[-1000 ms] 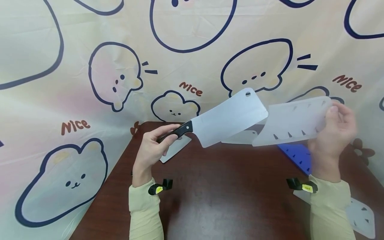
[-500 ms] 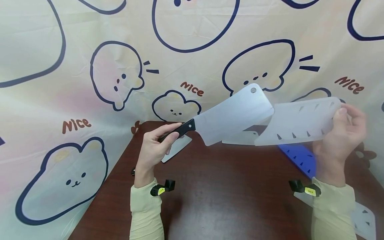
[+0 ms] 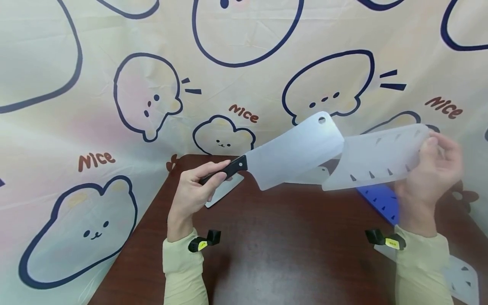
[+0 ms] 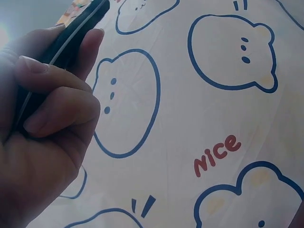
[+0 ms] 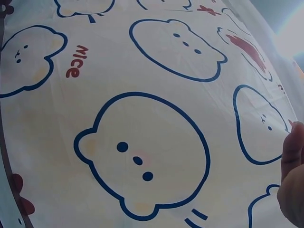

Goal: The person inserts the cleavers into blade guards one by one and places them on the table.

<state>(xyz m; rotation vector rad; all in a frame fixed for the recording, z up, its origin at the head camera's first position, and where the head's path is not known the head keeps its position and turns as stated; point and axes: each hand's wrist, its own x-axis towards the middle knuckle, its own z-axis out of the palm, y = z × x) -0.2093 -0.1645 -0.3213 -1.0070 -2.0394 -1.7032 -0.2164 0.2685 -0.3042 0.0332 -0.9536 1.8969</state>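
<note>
A cleaver (image 3: pixel 297 150) is found at the centre of the head view, raised above the dark brown table (image 3: pixel 297 245) and tilted, its blade pointing toward the upper right. Its black handle (image 3: pixel 235 166) is gripped by the left hand (image 3: pixel 190 188), left of centre, with the fingers and thumb closed around it; the same grip is recorded at the upper left of the left wrist view. A translucent white blade cover (image 3: pixel 377 154) is held up at the right of the head view, its right end pinched between the thumb and fingers of the right hand (image 3: pixel 434 176). The cover's left edge is seen just beside the blade's broad end; whether the two touch cannot be told. In the right wrist view, only part of the right hand is shown, at the right edge. Behind the raised items, a pale flat piece (image 3: pixel 225 191) is noted beyond the left hand, and a blue cover (image 3: pixel 377 201) is partly hidden by the right wrist. A white perforated piece (image 3: pixel 463 279) is located at the lower right, partly covered by the right sleeve (image 3: pixel 421 271). The background is formed by a printed cloth (image 3: pixel 236 40).
</note>
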